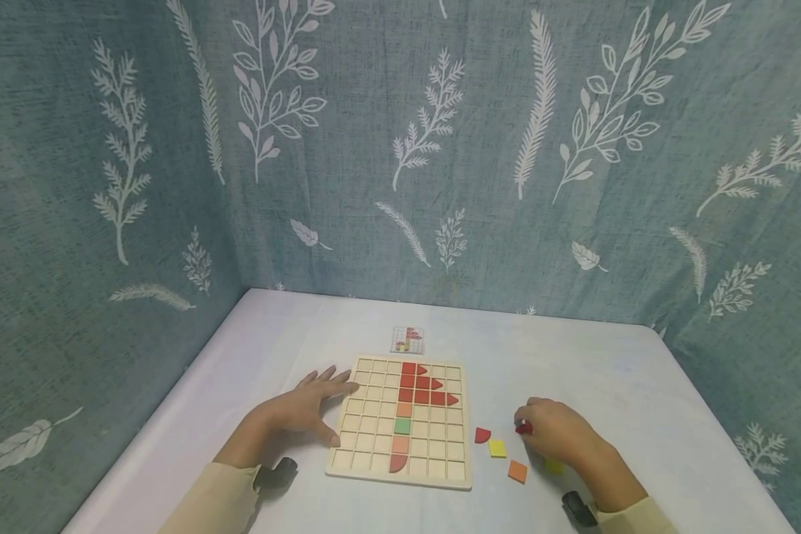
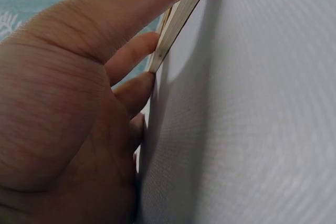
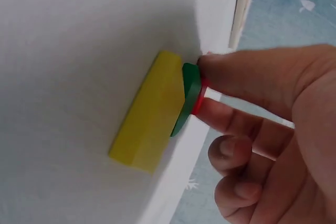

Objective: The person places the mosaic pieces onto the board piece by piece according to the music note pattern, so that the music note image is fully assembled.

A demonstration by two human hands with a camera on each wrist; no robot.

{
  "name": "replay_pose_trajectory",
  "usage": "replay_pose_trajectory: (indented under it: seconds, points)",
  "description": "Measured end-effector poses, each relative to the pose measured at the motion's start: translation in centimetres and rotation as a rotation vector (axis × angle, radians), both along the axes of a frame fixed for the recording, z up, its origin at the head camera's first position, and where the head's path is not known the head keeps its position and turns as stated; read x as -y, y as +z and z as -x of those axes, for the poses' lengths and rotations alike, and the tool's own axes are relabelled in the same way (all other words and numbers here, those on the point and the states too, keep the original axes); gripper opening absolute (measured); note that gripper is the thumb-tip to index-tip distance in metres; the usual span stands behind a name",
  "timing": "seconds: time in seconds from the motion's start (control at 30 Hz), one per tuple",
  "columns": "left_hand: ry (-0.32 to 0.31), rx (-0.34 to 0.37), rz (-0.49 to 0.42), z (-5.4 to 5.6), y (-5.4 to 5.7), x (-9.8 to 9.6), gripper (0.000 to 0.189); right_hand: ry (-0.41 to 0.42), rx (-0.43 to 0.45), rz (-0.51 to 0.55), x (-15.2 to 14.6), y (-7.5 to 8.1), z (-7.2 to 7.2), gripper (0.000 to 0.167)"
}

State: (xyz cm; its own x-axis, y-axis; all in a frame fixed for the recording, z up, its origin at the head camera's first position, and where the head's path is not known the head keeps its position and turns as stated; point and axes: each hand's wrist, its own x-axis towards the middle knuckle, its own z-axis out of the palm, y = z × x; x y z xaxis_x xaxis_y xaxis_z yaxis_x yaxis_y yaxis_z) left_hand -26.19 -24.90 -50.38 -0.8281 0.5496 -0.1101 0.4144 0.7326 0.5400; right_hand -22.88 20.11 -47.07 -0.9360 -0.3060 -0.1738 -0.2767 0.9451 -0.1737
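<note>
Tabletop (image 1: 587,356), narrow right grip (image 1: 558,430) on red piece (image 1: 523,428)

Before me I have a pale table (image 1: 574,348). Near its far edge, slightly left of middle, lies a small picture card (image 1: 408,340). Closer to me sits a gridded wooden board (image 1: 437,449). Between that and the table's right edge I see a rounded red piece (image 1: 483,435), a yellow square (image 1: 497,449), an orange square (image 1: 517,472) and another yellow piece (image 1: 555,467), partly hidden.

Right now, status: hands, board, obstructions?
Left hand touching board. Right hand pinching red piece. Board partly filled. Possibly in the way: yellow tile between right hand and board.
</note>
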Motion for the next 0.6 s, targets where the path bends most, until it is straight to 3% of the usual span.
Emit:
replay_pose_trajectory:
  seconds: [0.17, 0.4, 0.6]
  points:
    - [0.009, -0.005, 0.004, 0.03, -0.14, -0.07, 0.108, 0.007, -0.023, -0.01, -0.06, -0.31, 0.34, 0.016]
    - [0.007, -0.003, 0.009, 0.17, -0.41, -0.14, 0.108, 0.008, -0.027, -0.024, -0.09, -0.1, 0.49, 0.024]
    - [0.009, -0.01, 0.012, 0.16, -0.4, -0.06, 0.108, 0.043, -0.036, 0.01, -0.01, -0.3, 0.61, 0.016]
